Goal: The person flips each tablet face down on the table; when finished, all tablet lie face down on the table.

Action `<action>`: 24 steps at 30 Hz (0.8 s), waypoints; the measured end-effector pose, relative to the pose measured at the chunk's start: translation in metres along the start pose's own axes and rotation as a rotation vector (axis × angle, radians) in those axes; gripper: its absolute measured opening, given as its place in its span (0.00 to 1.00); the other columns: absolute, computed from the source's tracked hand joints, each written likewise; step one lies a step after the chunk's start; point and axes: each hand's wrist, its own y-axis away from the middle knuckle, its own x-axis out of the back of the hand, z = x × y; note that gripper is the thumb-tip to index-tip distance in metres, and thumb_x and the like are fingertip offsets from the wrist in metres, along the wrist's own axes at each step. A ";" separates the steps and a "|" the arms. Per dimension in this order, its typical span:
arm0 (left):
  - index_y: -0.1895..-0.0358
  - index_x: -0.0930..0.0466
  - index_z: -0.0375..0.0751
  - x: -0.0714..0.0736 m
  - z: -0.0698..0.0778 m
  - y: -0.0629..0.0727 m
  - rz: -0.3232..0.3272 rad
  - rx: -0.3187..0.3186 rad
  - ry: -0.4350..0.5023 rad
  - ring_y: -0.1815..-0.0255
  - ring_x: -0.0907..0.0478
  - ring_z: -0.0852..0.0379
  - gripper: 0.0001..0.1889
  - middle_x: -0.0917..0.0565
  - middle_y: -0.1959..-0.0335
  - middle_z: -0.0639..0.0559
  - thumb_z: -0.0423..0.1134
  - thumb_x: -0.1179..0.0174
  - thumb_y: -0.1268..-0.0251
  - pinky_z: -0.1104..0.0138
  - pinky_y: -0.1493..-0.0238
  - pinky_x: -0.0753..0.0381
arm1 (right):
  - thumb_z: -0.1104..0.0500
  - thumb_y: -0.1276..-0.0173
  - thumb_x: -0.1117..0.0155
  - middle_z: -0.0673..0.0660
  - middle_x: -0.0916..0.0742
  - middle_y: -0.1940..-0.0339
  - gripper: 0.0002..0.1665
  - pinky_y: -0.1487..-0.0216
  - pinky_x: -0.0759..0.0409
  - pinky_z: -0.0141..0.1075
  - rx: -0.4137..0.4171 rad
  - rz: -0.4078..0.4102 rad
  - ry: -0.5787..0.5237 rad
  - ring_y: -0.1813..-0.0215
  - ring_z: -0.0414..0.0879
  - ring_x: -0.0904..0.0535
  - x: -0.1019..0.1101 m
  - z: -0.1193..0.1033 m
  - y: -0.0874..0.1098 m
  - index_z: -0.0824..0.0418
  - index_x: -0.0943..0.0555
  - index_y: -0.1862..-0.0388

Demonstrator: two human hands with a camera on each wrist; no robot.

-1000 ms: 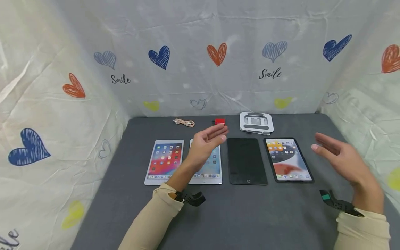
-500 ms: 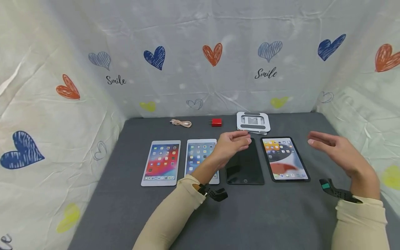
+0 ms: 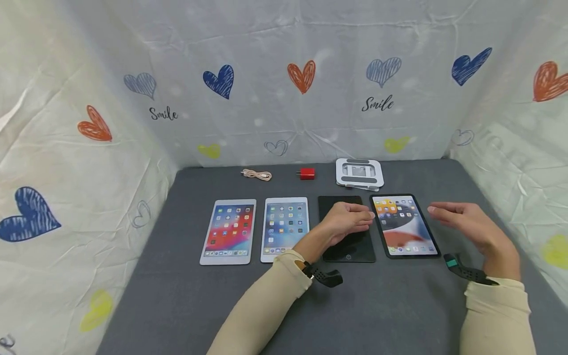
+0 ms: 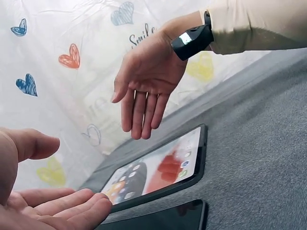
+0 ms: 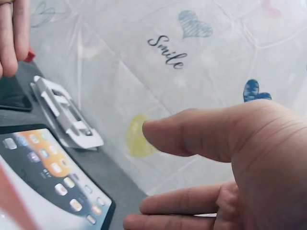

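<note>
On the grey table lies a tablet in a black case with a lit screen [image 3: 405, 224]. To its left my left hand [image 3: 343, 222] is over a dark-screened black tablet [image 3: 355, 249], fingertips near the lit one's left edge. My right hand [image 3: 466, 222] hovers just off the right side of the lit tablet. Both hands have fairly straight fingers and hold nothing; the left wrist view shows the right hand [image 4: 151, 81] above the lit tablet [image 4: 158, 165]. Whether the left fingertips touch the tablet, I cannot tell.
Two white tablets with lit screens, one red-blue [image 3: 228, 231] and one pale blue [image 3: 285, 227], lie on the left. Behind the row are a coiled cable [image 3: 257, 174], a red charger plug [image 3: 307, 173] and a folded white stand [image 3: 359, 173]. A patterned sheet [image 3: 248, 118] hangs behind.
My left hand has moved right, from over the pale blue tablet to over the dark one, and lower. My right hand has come slightly left and down towards the lit black-cased tablet.
</note>
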 end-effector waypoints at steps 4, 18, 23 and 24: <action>0.33 0.17 0.29 -0.005 -0.005 -0.005 0.010 0.043 0.001 0.33 0.12 0.43 0.22 0.08 0.47 0.47 0.34 0.28 0.26 0.54 0.31 0.13 | 0.37 0.13 0.46 0.80 0.27 0.21 0.46 0.27 0.30 0.77 -0.012 0.015 0.013 0.26 0.74 0.22 -0.011 0.003 -0.003 0.74 0.32 0.18; 0.47 0.12 0.29 -0.017 -0.021 -0.014 -0.009 0.108 -0.003 0.37 0.11 0.44 0.12 0.09 0.43 0.40 0.33 0.28 0.27 0.50 0.31 0.12 | 0.33 0.12 0.54 0.85 0.33 0.21 0.49 0.28 0.29 0.78 -0.131 0.054 0.187 0.24 0.82 0.35 -0.034 -0.003 -0.004 0.76 0.31 0.20; 0.46 0.11 0.29 -0.022 -0.025 -0.015 -0.017 0.115 0.012 0.38 0.10 0.45 0.13 0.09 0.44 0.41 0.33 0.27 0.27 0.51 0.32 0.12 | 0.31 0.13 0.57 0.85 0.28 0.26 0.52 0.32 0.24 0.74 -0.220 0.102 0.206 0.30 0.80 0.30 -0.041 -0.004 -0.003 0.79 0.31 0.22; 0.47 0.11 0.29 -0.023 -0.026 -0.016 -0.011 0.117 0.018 0.38 0.10 0.45 0.13 0.08 0.44 0.41 0.33 0.27 0.28 0.52 0.32 0.12 | 0.31 0.14 0.57 0.85 0.27 0.27 0.52 0.32 0.23 0.73 -0.229 0.106 0.193 0.31 0.79 0.29 -0.042 -0.004 -0.004 0.79 0.31 0.23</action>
